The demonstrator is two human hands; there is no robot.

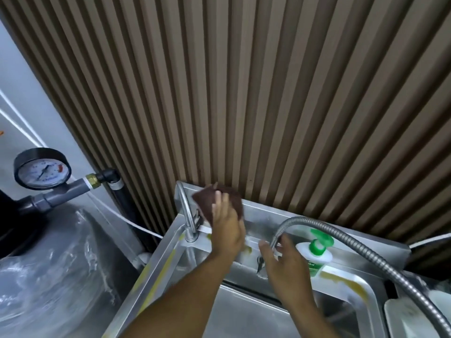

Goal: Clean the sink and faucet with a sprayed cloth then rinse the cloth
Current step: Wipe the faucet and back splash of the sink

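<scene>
A stainless steel sink fills the lower middle, with a raised steel backsplash behind it. My left hand presses a dark brown cloth flat against the backsplash's left end, just right of a slim gooseneck faucet. My right hand is curled around the tip of a flexible metal hose faucet, which arches in from the lower right. Both forearms reach in from the bottom edge.
A white soap bottle with a green pump stands on the sink's back ledge. A grey tank with a pressure gauge sits at the left. A ribbed brown wall panel rises behind. A white item lies at the lower right.
</scene>
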